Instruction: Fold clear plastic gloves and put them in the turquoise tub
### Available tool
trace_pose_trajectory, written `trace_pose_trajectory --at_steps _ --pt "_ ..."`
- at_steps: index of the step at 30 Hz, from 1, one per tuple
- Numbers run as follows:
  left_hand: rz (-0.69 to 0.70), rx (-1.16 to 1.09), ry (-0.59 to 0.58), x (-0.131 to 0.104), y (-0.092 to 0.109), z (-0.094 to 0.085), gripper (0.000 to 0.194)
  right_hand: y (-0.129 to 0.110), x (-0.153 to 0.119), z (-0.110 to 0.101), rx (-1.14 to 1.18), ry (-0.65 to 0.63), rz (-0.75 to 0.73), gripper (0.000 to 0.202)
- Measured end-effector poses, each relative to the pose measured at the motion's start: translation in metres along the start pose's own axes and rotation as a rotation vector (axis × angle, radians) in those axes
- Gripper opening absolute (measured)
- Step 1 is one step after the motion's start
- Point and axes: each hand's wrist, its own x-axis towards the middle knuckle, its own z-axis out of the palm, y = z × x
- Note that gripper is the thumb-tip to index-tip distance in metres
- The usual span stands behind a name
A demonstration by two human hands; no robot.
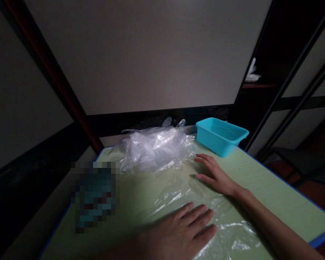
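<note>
A thin clear plastic bag [241, 234] lies spread over the pale green table, creased and shiny. My left hand [182, 229] rests palm down on it near the front, fingers stretched out. Farther back and to the right, my right hand [216, 177] is over the bag's far right part, its thumb and fingers apart. Neither hand grips anything. Just beyond the fingertips of my right hand is a crumpled heap of clear plastic bags [154, 148]. Part of the flat bag is hidden under my left hand and right forearm.
A turquoise plastic basin [216, 141] stands at the table's back right corner. At the left edge lies a blurred-out bluish item [97, 196]. The blue-edged table [273, 195] abuts a cabinet with large pale panels [157, 54]. A dark shelf opening [273, 61] is at the right.
</note>
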Motion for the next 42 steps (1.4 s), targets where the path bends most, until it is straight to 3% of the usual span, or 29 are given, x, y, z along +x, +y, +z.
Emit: trace_pose_trajectory --at_steps 3,10,20,26,31,35,42 --pt "0.007 -0.010 0.005 0.000 0.000 -0.001 0.044 0.008 -0.004 0.008 -0.081 -0.023 0.057 0.057" --pt "-0.003 -0.018 -0.019 0.000 0.001 -0.003 0.045 0.020 -0.007 0.008 -0.219 -0.029 0.175 0.055" --pt "-0.002 -0.105 -0.034 0.000 0.000 -0.008 0.046 0.025 -0.005 0.000 -0.229 0.005 0.159 0.048" --pt "-0.020 -0.156 -0.040 -0.003 0.000 -0.015 0.053 0.014 -0.002 0.003 -0.221 0.005 0.145 0.052" --pt "-0.184 -0.119 0.021 0.001 -0.003 -0.008 0.066 0.006 -0.005 0.011 -0.250 -0.046 0.148 0.055" --pt "-0.328 -0.064 -0.035 0.005 -0.008 0.001 0.075 0.008 -0.006 0.015 -0.281 -0.065 0.168 0.056" --pt "-0.302 -0.027 -0.039 0.003 -0.013 0.003 0.081 0.012 -0.008 0.015 -0.312 -0.053 0.244 0.060"
